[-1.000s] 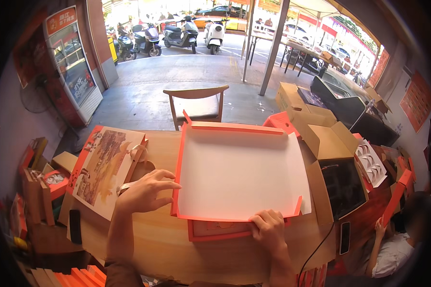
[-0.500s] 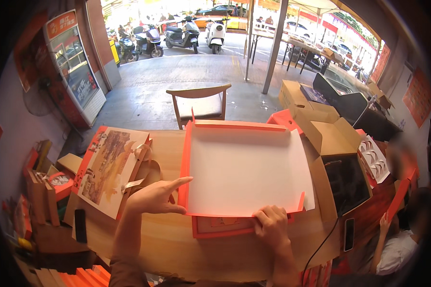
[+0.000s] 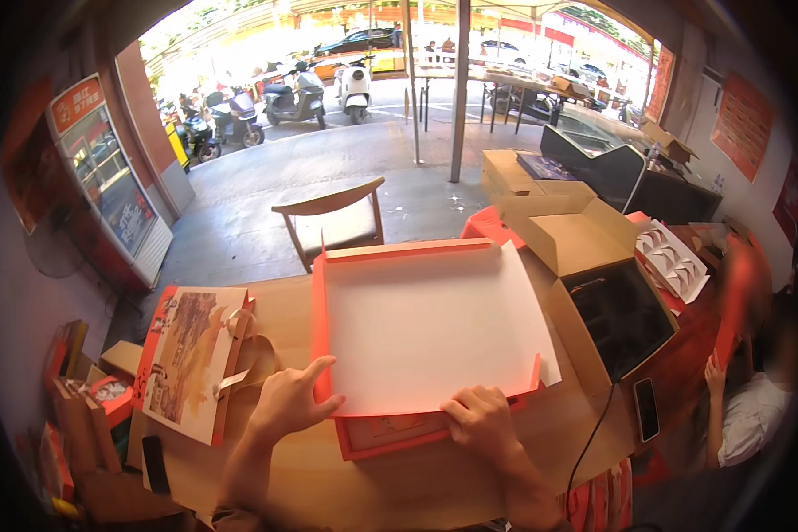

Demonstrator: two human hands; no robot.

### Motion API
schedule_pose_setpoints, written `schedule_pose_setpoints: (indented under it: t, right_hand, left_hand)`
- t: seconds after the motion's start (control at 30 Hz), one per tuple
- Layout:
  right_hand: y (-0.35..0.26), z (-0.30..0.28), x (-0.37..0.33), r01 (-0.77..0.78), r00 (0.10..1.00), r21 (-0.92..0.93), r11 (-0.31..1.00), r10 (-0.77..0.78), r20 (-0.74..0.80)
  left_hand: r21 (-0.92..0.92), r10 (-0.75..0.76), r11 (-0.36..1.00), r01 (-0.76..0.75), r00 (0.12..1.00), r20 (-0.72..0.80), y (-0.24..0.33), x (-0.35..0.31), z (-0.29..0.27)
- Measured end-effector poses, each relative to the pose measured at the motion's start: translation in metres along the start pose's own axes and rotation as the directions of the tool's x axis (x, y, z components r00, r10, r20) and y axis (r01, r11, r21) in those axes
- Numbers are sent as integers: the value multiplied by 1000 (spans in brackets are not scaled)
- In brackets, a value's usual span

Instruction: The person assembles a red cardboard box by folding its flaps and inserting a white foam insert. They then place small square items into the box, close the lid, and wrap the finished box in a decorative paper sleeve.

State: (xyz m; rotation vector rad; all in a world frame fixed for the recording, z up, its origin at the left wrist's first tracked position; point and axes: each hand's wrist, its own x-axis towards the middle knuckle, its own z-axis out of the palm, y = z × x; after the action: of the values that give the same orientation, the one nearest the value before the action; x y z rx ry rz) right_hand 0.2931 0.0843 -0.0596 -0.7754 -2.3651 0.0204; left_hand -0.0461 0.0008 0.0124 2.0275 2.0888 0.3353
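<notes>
In front of me lies a partly folded cardboard box lid (image 3: pixel 430 328), white inside with red edges, its left and far walls standing up. It rests over a red box (image 3: pixel 390 439) whose front side shows beneath it. My left hand (image 3: pixel 284 401) is at the lid's near left corner, thumb and forefinger stretched apart and touching the red wall; its other fingers are partly hidden. At the middle of the near edge, my right hand (image 3: pixel 481 424) curls its fingers over the rim and grips it. The lid's right side lies flat, with a small red flap upright at the near right corner.
A printed gift box (image 3: pixel 186 359) with ribbon handles lies left on the wooden table (image 3: pixel 297 479). One phone (image 3: pixel 155 464) is at left, another phone (image 3: pixel 646 410) at right. An open brown carton (image 3: pixel 616 328) with a cable stands right. A chair (image 3: pixel 328 217) is opposite; a co-worker's hand (image 3: pixel 715 374) holds a red piece.
The view has shifted, so the scene sits further left and lower. My left forefinger has bent in against the lid's left wall. My right hand stays on the near edge.
</notes>
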Motion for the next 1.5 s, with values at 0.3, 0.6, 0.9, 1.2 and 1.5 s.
schedule_pose_setpoints:
  t: [0.3, 0.6, 0.9, 1.2, 1.5]
  right_hand:
    - [-10, -6, -6, -13, 999, 31, 999, 12, 47]
    - [6, -9, -13, 95, 993, 105, 990, -101, 56]
    - [1, -4, -14, 87, 996, 170, 982, -85, -16]
    - [4, -24, -3, 123, 977, 197, 973, -84, -195]
    - [96, -80, -52, -644, 560, 512, 569, 806, -191]
  left_hand:
    - [170, -126, 977, 131, 991, -38, 20, -9, 14]
    - [190, 138, 973, -127, 989, -46, 15, -36, 6]
    - [146, 647, 762, -631, 731, -219, 30, -15, 58]
    - [124, 614, 789, -602, 782, -111, 27, -16, 60]
    - [121, 613, 790, -601, 783, -104, 27, -17, 57]
